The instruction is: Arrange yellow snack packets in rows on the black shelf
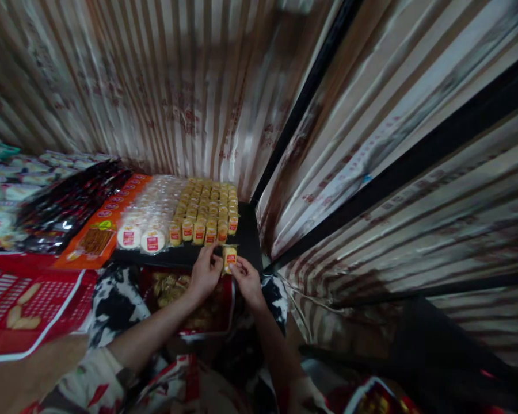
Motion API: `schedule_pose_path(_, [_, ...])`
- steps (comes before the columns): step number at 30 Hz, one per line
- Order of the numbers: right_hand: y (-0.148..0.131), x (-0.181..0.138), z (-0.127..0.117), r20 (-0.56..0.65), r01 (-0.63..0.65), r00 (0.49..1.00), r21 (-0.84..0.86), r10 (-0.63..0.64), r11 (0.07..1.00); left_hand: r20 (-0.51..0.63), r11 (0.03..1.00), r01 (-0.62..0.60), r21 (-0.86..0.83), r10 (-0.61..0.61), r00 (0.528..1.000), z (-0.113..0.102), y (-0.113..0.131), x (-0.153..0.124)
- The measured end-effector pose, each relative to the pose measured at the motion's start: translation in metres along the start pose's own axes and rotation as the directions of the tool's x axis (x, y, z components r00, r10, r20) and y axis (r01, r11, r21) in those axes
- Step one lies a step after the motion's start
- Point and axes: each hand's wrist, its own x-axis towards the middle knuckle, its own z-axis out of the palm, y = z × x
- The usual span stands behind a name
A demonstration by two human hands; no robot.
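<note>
My left hand and my right hand both pinch one small yellow packet with a red label, held just in front of the black shelf. On that shelf stand several rows of the same yellow packets, their front row right behind my fingers. Below my hands lies an opened red bag with more yellow pieces inside, resting on a black-and-white cloth.
Left of the yellow rows lie clear-wrapped round white cakes, an orange pack of snack sticks, dark glossy packets and a large red bag. Striped curtains close the back and right, with black frame bars.
</note>
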Motion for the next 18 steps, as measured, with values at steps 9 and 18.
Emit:
schedule_pose_path(9, [-0.011, 0.006, -0.007, 0.071, 0.07, 0.996, -0.134, -0.061, 0.989, 0.091, 0.91, 0.315, -0.269, -0.302, 0.949, 0.002, -0.021, 0.01])
schedule_pose_path(18, [0.005, 0.01, 0.01, -0.159, -0.061, 0.983, 0.216, 0.097, 0.975, -0.004, 0.698, 0.446, -0.56, -0.54, 0.841, 0.014, -0.009, 0.01])
